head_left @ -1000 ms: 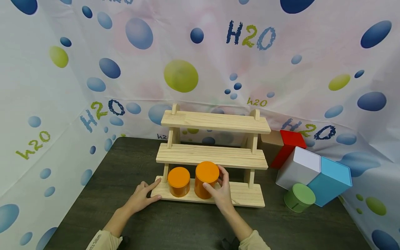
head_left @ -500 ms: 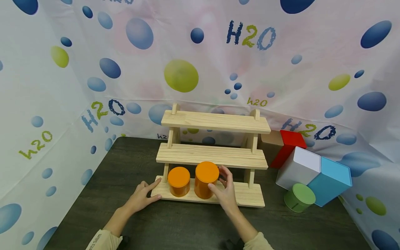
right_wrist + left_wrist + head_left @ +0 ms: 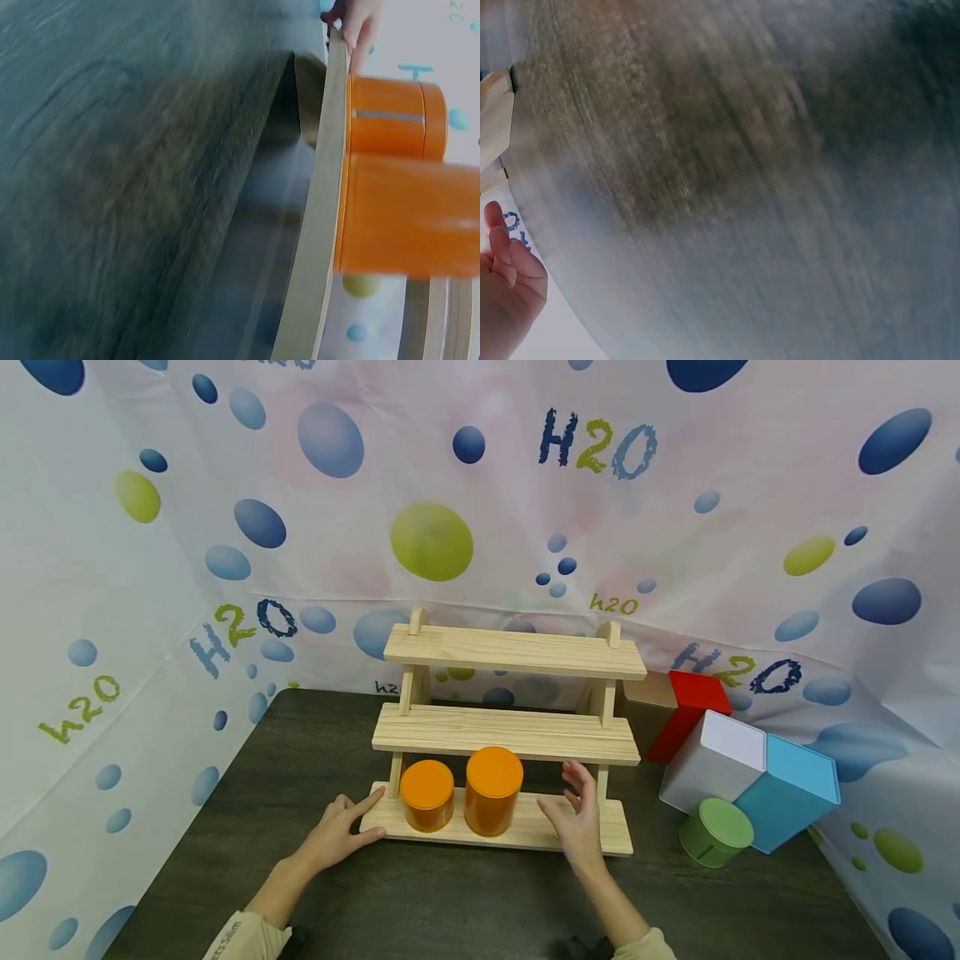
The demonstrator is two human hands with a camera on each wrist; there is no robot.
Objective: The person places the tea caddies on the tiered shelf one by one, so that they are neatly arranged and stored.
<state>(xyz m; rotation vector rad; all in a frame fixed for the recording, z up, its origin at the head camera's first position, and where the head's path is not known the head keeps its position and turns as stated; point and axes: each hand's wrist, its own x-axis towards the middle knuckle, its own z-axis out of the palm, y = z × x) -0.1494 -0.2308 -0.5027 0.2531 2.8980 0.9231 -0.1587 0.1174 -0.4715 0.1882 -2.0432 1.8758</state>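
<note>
Right hand [image 3: 581, 828]: moved rightward off the tall can [image 3: 492, 797]; fingers loosely spread, nothing held.
Left hand [image 3: 330, 839]: forefinger and thumb apart, touching the bottom shelf [image 3: 617, 832] at its left end.
Tall can: upright on that shelf, between the hands, beside the short can [image 3: 427, 797].

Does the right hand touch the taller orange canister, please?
Apart. The head view plainly shows pale wood of the bottom shelf between the right hand and the taller orange canister.
</note>
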